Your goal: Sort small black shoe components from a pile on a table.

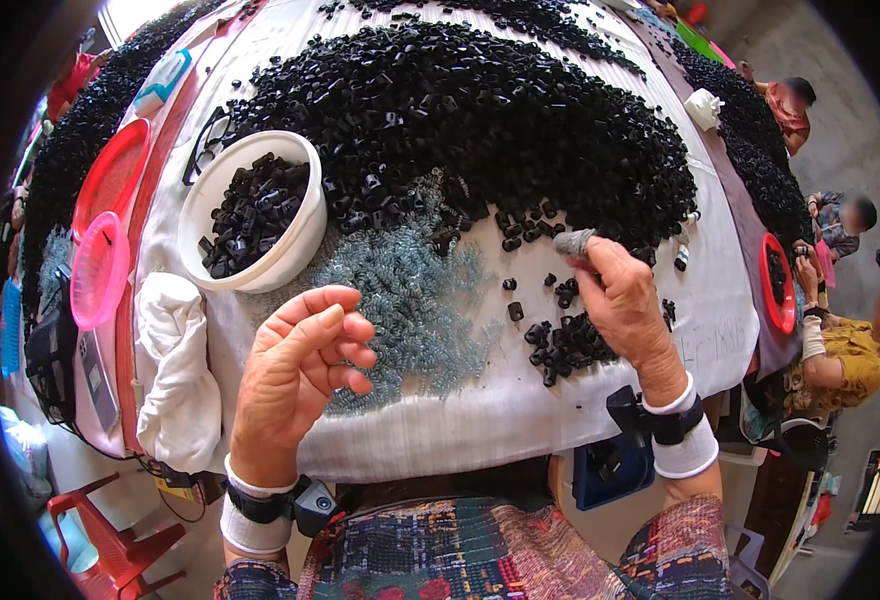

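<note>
My left hand (pixel 305 350) hovers palm-inward at the near edge of a heap of small clear-grey coil springs (pixel 400 300). Its fingers are loosely curled and apart, and nothing shows between them. Over the near edge of the black parts, my right hand (pixel 625 300) is closed, with a grey wrap (pixel 575 242) on one fingertip; whatever it may hold is hidden. Below it lies a small cluster of black plastic pieces (pixel 570 345). Beyond both hands spreads a large heap of small black plastic parts (pixel 480 120). A white bucket (pixel 310 225) of black pieces stands to the left.
On the left lie a folded white cloth (pixel 172 370), a phone (pixel 98 380), a pink basket (pixel 100 270), a red tray (pixel 110 175) and eyeglasses (pixel 208 145). A blue bin (pixel 610 470) sits below the table edge. Other people (pixel 840 355) work along the right side.
</note>
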`<control>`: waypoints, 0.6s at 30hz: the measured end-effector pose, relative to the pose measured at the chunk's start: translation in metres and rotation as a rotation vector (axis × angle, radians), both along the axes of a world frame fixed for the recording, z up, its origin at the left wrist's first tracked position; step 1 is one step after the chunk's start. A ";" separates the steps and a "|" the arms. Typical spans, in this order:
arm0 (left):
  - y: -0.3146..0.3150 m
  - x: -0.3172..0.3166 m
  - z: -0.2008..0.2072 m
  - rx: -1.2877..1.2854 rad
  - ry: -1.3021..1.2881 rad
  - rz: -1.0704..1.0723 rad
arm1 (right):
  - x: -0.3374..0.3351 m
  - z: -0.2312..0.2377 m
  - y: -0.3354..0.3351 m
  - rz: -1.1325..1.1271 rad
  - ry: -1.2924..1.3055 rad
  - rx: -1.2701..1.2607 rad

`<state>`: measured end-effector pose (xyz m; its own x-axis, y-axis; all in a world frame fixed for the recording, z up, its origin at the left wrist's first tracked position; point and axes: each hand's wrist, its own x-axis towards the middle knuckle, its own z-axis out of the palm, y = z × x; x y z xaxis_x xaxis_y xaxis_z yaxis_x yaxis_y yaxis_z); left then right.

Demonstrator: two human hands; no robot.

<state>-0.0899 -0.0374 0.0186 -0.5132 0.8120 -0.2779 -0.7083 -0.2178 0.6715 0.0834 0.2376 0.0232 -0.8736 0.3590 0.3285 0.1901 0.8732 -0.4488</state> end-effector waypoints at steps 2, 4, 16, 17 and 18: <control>0.002 0.004 -0.004 -0.013 -0.023 -0.017 | -0.001 -0.003 -0.001 0.006 -0.010 0.047; 0.006 0.007 -0.006 -0.020 -0.024 -0.042 | -0.001 -0.008 -0.001 0.007 -0.021 0.098; 0.020 0.025 -0.011 -0.121 -0.042 -0.165 | -0.002 -0.019 -0.018 0.074 0.022 0.177; 0.021 0.025 -0.011 -0.121 -0.038 -0.164 | -0.001 -0.018 -0.018 0.109 -0.031 0.179; 0.021 0.025 -0.011 -0.122 -0.035 -0.162 | 0.001 -0.017 -0.019 0.145 -0.083 0.181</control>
<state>-0.0648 -0.0161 0.0071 -0.3671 0.8423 -0.3947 -0.7509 -0.0180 0.6601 0.0841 0.2191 0.0058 -0.9385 0.1697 0.3007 0.0869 0.9589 -0.2702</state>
